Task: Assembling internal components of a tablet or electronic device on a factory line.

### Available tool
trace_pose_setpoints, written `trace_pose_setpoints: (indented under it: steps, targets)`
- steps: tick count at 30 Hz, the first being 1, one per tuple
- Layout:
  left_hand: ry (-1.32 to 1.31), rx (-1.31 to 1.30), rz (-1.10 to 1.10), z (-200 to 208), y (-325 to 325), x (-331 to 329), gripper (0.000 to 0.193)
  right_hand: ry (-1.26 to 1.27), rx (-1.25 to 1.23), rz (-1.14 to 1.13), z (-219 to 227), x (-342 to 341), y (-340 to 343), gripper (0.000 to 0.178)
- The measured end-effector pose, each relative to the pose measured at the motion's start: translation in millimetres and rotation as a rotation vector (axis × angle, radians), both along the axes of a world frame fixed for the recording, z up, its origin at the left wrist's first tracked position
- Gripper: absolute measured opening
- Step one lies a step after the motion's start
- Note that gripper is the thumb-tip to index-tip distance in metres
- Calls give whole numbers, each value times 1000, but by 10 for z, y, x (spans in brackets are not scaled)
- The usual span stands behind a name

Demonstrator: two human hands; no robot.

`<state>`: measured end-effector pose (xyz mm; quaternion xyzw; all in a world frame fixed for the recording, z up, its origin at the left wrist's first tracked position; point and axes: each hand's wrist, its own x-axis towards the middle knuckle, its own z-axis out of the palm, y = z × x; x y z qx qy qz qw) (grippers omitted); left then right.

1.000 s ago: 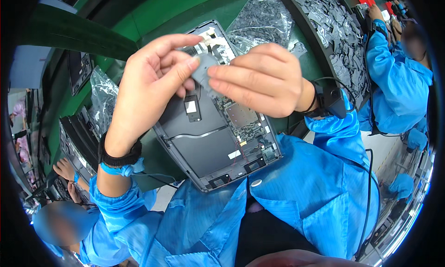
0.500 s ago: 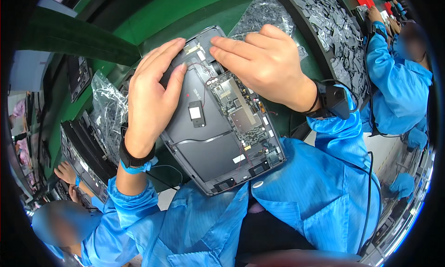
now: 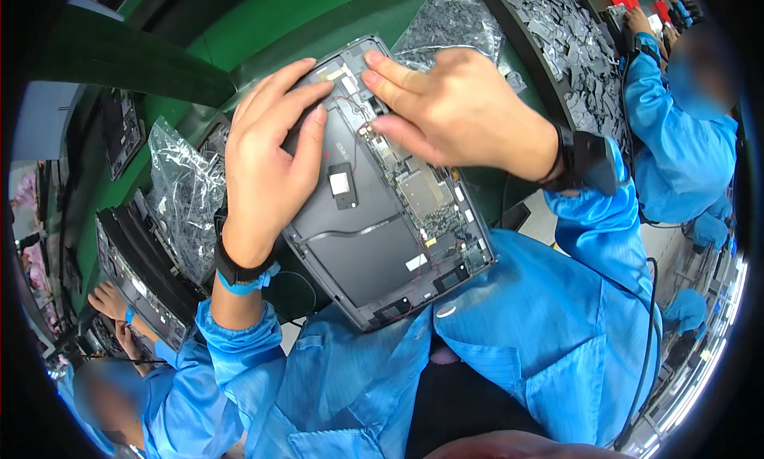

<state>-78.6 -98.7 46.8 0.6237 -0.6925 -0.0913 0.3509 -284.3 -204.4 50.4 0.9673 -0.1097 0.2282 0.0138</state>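
An opened tablet housing (image 3: 350,268) rests tilted against my lap, its inside facing up. It bears a green circuit board (image 3: 426,192), thin red wires and a small black module (image 3: 342,187) with a white label. My left hand (image 3: 267,152) lies along the housing's left edge, fingers stretched and apart, thumb over the inner face. Reaching across from the right, my right hand (image 3: 469,113) touches the far end with extended fingertips. Its thumb points at the upper end of the board; the other fingers are curled or hidden. Neither hand shows a separate thing in its grasp.
A black tray (image 3: 529,69) full of grey flat parts stands at the far right. Clear plastic bags (image 3: 454,25) lie beyond the housing and at left. Stacked dark housings (image 3: 147,272) are at left. Co-workers in blue sit on both sides.
My right thumb has come into sight, stretched toward the board, and that hand's fingertips have shifted slightly. My left fingers have spread, the index finger moving inward. The view has shifted a little.
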Motion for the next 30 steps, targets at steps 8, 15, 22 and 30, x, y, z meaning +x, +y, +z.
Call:
trace_pose_setpoints:
  steps: [8,15,22,30]
  targets:
    - [372,-229,318,-2,499,-46,52,-446,813,-124,-158,-517,51,42]
    - [791,122,327,-321,1382,-744,66,-220,1214,-84,-396,-779,853,60]
    - [742,87,239,-381,1427,-712,72,-122,1161,-110,-306,-759,980,78]
    - [1103,-86,72,-195,1294,-743,72,-167,1319,-160,-307,-730,1017,83]
